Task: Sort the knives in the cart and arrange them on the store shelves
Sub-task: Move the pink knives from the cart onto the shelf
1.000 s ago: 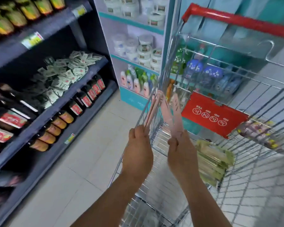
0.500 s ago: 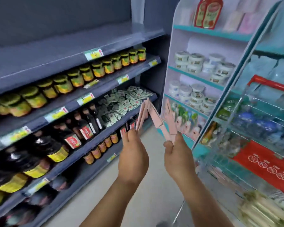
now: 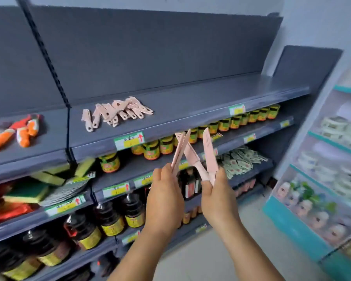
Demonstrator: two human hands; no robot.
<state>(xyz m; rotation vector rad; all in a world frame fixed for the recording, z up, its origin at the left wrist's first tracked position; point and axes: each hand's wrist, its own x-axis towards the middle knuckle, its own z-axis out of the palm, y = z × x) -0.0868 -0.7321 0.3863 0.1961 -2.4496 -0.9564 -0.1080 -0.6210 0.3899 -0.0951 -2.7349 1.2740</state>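
Pink plastic knives with pale blades are in both your hands, blades pointing up in front of the dark grey store shelving. Your left hand (image 3: 164,196) has its fingers curled round the handles of a small bunch of them (image 3: 180,151), leaning up to the right. Your right hand (image 3: 219,197) pinches two more pink knives (image 3: 209,155) by their handles; one stands nearly upright and the other tilts left, crossing the left-hand bunch near the tips.

On the grey top shelf (image 3: 190,102), above and to the left of your hands, a loose pile of matching pink knives (image 3: 118,111) lies flat, handles toward you. Further left on the same level are orange and white packaged items (image 3: 18,130). The shelf below carries yellow-labelled jars with dark lids (image 3: 166,146) and small white sachets (image 3: 241,161); lower shelves hold dark bottles (image 3: 107,218) and yellow-green sponges (image 3: 47,178). A teal-edged white display rack (image 3: 322,179) stands at the right.
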